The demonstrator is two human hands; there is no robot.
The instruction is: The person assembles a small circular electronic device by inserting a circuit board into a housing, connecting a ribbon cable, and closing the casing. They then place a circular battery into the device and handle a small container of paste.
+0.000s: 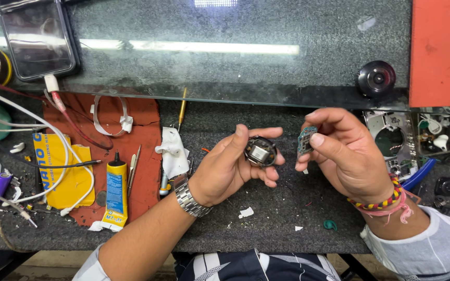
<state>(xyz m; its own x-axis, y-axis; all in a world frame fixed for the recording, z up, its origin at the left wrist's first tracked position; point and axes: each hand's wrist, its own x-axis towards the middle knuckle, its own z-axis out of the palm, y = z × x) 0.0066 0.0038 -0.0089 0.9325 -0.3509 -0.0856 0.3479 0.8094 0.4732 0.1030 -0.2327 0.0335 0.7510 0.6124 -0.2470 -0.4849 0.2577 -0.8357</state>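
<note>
At frame centre, the left hand pinches a round black camera module; just right, the right hand grips a small green circuit board between thumb and fingers.

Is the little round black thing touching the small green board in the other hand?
Apart. The head view shows dark mat between the round black part in the left hand and the green circuit board in the right hand.

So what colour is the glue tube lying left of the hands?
The glue tube is yellow with a blue label and black nozzle, seen in the head view.
</note>
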